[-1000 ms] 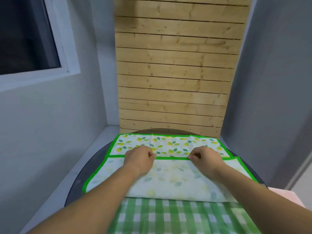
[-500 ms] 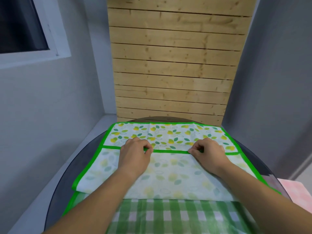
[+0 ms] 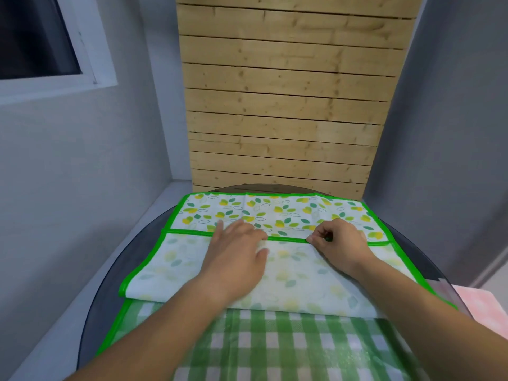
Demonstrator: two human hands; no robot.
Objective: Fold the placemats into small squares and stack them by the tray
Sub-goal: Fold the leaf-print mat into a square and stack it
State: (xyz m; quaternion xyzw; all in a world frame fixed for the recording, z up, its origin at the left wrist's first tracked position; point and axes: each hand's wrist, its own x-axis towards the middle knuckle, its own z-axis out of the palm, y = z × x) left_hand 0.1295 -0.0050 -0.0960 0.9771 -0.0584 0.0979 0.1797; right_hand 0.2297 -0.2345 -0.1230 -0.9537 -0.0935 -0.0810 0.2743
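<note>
We see a leaf-print placemat (image 3: pixel 275 213) lying across a round dark glass worktop (image 3: pixel 105 312). Its long axis runs left to right in front of the person, and its short sides point toward the worktop's left and right rims. Its near part is folded over toward the far edge, so the pale underside faces up as a flap (image 3: pixel 299 279). The flap's green border (image 3: pixel 286 239) makes a straight line parallel to the long axis. Beyond it a strip of the brighter printed face shows. The fold itself lies along the near side, also left to right.

The left hand (image 3: pixel 236 259) lies palm down on the flap. Its fingers (image 3: pixel 233 229) are straight and slightly spread, and the tips reach past the green border onto the printed strip. The right hand (image 3: pixel 341 246) sits to its right, apart from it. Its fingers (image 3: pixel 316 239) are curled, with thumb and forefinger pinching the green border.

Nearer the person, a green checked placemat (image 3: pixel 275 339) lies flat, partly under the leaf-print placemat, and both forearms pass over it. We cannot tell how far it reaches beneath. By the worktop's right rim a pink thing (image 3: pixel 479 301) shows, too cut off for us to tell what it is. Behind the worktop stands a wooden slat panel (image 3: pixel 283 105) between grey walls, with a window (image 3: pixel 35 37) at upper left.
</note>
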